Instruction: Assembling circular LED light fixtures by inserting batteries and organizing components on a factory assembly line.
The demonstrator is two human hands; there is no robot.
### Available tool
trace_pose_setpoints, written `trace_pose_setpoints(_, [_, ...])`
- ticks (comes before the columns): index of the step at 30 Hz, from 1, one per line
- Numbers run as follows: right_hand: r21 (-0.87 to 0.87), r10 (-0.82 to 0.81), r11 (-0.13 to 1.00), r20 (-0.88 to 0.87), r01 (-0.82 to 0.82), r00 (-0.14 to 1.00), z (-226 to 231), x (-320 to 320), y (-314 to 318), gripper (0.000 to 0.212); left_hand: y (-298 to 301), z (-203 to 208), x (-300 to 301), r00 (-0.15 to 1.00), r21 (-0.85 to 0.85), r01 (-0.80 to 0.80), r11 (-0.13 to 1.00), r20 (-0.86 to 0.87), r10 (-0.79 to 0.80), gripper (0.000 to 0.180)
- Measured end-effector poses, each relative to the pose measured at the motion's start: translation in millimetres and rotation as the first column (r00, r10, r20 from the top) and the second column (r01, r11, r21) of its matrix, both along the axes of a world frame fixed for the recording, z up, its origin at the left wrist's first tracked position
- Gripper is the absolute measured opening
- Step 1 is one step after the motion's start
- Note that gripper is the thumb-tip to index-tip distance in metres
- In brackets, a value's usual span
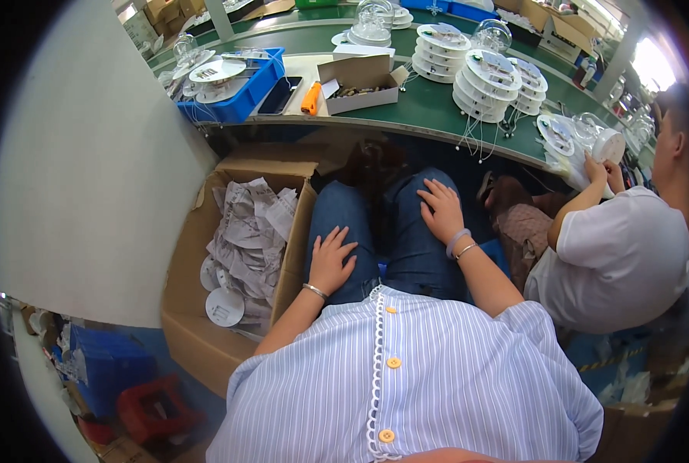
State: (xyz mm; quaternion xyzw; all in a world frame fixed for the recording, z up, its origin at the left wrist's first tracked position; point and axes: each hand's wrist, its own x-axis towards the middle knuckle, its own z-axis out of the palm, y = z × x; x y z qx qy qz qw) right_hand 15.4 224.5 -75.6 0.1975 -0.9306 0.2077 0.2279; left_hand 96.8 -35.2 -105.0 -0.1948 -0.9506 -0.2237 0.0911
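Note:
My left hand (332,261) lies on my left thigh, fingers spread over the blue jeans, holding nothing. On the other thigh, near the knee, rests my right hand (442,213), likewise open and bare of any object. Close by my left arm stands a cardboard box (186,301) with crumpled printed paper (244,235) and a few white discs (225,306) inside. Beyond my knees is the green bench (344,123). An open small carton (363,98) of little dark parts sits there, beside an orange-handled tool (311,99).
Stacks of white round units (485,89) with dangling wires stand on the bench. A blue bin (240,100) of white discs is at its left end. A co-worker in a white shirt (622,247) sits at my right, handling a white round part (609,146). A pale panel (89,170) rises at left.

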Motion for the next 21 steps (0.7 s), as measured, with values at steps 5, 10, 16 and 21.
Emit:
trace_pose_setpoints(5, [0.023,0.024,0.999,0.008,-0.025,1.0,-9,-1,-3,0.023,0,-11,-11,0.998,0.035,0.001,0.999,0.062,-0.003,0.027])
trace_pose_setpoints(10, [0.047,0.033,0.998,-0.018,-0.032,0.999,-10,-10,-4,0.023,-4,-9,-15,0.999,0.059,-0.012,0.998,0.033,0.01,0.026])
trace_pose_setpoints(16, [0.069,0.048,0.997,-0.021,-0.047,0.999,-8,-8,-9,0.023,-6,-14,-10,1.0,0.084,-0.013,0.996,0.017,0.012,0.026])
trace_pose_setpoints(21, [0.091,0.069,0.993,-0.002,-0.069,0.998,-8,-5,-17,0.024,-8,-21,-14,0.992,0.143,-0.067,0.987,0.117,0.05,0.025])
